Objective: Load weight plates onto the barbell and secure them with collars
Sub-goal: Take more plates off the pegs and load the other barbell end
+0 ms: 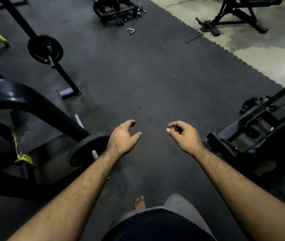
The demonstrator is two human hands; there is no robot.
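My left hand (123, 136) and my right hand (184, 134) hover side by side over the dark rubber floor, fingers loosely curled, holding nothing. A black weight plate (86, 148) sits on a bar end just left of my left wrist, with a short metal sleeve tip (94, 153) sticking out. Farther away at the upper left another black plate (45, 49) sits on a bar, its sleeve (51, 60) pointing toward me. Small metal collars or clips (130, 30) lie on the floor at the top centre.
A curved black machine frame (25, 100) fills the left side. A black cable-machine base (253, 129) stands at the right. A stack of black equipment (115, 11) is at the top, a bench frame (237, 16) at the top right. My bare foot (140, 202) is below.
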